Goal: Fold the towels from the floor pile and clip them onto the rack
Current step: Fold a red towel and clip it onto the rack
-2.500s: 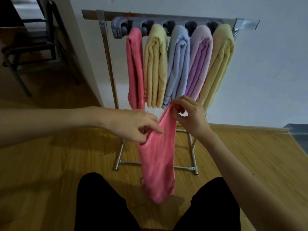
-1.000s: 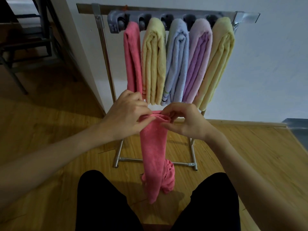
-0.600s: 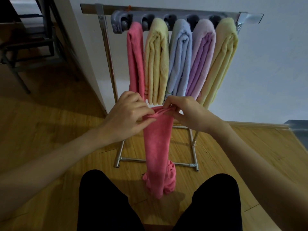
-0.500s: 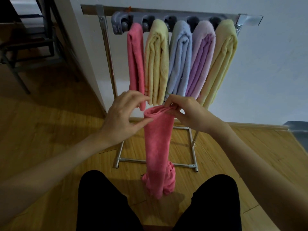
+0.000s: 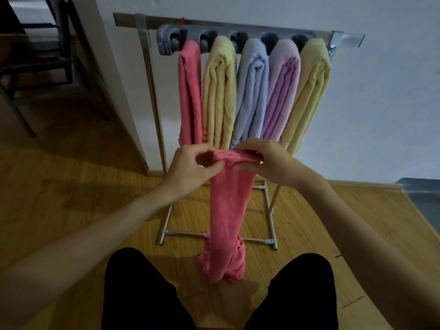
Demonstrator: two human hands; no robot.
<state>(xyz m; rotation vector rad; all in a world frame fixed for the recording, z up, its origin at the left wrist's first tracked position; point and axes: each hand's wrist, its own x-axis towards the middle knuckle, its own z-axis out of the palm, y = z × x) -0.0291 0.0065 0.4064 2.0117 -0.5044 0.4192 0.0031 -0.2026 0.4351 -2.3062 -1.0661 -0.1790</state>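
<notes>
Both hands, left hand (image 5: 190,166) and right hand (image 5: 263,160), are pinching the pink towel's (image 5: 227,210) folded top; looks mid-fold, probably needing another fold before reaching the rack (image 5: 238,22).

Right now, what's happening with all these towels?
A person is folding a long pink towel, pinching its top edge with the left hand and the right hand; its lower end bunches on the wooden floor. Five folded towels already hang clipped on the metal rack: pink, yellow, blue, lilac, yellow.
</notes>
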